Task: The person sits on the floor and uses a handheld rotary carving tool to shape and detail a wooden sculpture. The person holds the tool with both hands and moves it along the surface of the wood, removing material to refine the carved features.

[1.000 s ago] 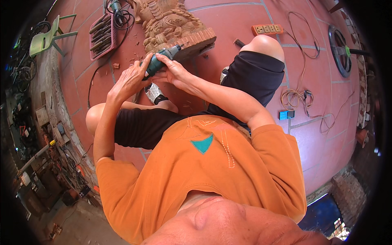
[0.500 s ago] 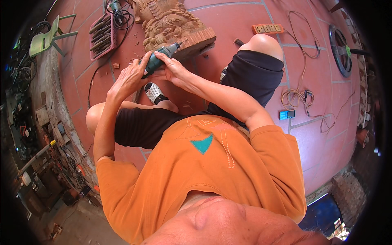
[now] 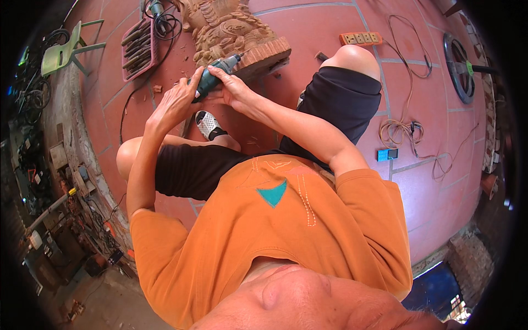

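Note:
A green die grinder (image 3: 212,80) with a grey nose points away and to the right. My left hand (image 3: 177,100) is wrapped round its rear end. Farther forward, my right hand (image 3: 237,91) is closed about the body, its thumb lying on top. The grinder's thin bit meets, or is just in front of, the end of the carved wooden sculpture (image 3: 234,36); at this size I cannot tell whether they touch. That sculpture lies on the floor beyond my hands, with dense relief over its side and a plainer end face toward the right.
A pink basket (image 3: 153,58) of chisel-like tools stands left of the carving, another corded power tool (image 3: 157,8) by it. Right are an orange power strip (image 3: 361,38), loose cables (image 3: 400,132) and a blue phone (image 3: 387,154). A green chair (image 3: 59,57) stands far left.
The grinder and both hands have shifted very slightly, the nose tipping a little lower and nearer. Both hands keep their grip, and the carving stays where it was.

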{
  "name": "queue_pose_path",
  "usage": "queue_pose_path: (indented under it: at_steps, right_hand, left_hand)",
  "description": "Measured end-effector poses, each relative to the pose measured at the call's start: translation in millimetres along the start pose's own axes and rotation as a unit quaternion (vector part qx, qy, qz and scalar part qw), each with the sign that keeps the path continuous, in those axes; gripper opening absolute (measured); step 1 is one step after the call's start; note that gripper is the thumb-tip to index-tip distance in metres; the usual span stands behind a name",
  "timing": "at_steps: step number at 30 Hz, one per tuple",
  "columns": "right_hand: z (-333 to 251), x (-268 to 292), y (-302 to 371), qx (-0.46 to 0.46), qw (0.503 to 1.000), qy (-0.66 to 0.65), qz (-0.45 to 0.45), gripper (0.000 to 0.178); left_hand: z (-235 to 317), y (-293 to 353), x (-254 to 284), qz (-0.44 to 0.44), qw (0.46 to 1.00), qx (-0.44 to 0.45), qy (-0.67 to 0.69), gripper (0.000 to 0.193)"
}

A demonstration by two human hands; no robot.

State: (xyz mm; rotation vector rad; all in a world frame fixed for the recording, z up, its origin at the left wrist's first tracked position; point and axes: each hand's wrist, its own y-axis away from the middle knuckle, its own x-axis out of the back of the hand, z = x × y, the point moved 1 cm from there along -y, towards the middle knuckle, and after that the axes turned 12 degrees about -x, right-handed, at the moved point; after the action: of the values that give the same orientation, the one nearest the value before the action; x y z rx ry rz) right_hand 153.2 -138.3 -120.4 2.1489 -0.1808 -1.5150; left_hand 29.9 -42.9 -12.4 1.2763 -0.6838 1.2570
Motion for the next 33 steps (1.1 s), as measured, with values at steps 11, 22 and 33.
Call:
queue_pose_path:
  at_steps: [11, 22, 33]
  right_hand:
    - [3, 1, 0, -0.007, 1.000, 0.004, 0.009, 0.047]
    - [10, 3, 6, -0.013, 1.000, 0.013, 0.009, 0.046]
    - [16, 0, 18, -0.025, 1.000, -0.002, 0.012, 0.050]
  left_hand:
    - [4, 2, 3, -0.003, 1.000, -0.005, -0.006, 0.094]
    - [4, 6, 1, -0.007, 1.000, -0.023, 0.007, 0.093]
    - [7, 11, 0, -0.013, 0.999, -0.032, 0.010, 0.090]
